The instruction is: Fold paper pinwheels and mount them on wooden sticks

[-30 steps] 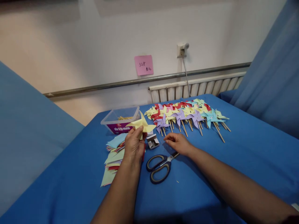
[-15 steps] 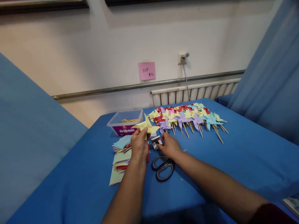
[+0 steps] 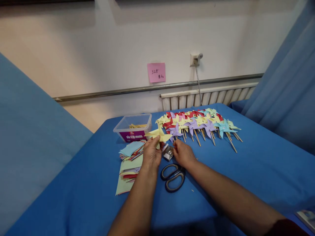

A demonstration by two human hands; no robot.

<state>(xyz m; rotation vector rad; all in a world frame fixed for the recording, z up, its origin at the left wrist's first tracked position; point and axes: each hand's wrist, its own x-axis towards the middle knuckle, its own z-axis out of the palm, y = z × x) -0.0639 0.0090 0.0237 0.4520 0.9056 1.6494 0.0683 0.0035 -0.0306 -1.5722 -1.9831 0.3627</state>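
A pale yellow paper pinwheel head [image 3: 158,132] is pinched between the thumb and fingers of my left hand [image 3: 151,154]. To its right, my right hand [image 3: 184,153] is closed, its fingertips together beside a small open box [image 3: 168,153] with shiny metal bits inside. Whatever those fingertips hold, if anything, is too small to make out. Black-handled scissors [image 3: 180,171] lie just below the right hand, their blades hidden under the wrist and forearm. Left of my left hand are stacks of coloured paper [image 3: 131,149], partly covered by my arm.
Finished pinwheels [image 3: 193,124] on wooden sticks lie in rows at the back right of the blue-covered table [image 3: 236,177]. A clear plastic tub [image 3: 135,135] of sticks stands at the back left. Behind are a radiator [image 3: 209,96] and a wall; blue curtains [image 3: 283,88] flank the table.
My left hand and the yellow pinwheel head have shifted slightly right. My right fingers have drawn away from the small box's opening to its right side, and the box sits turned and more exposed.
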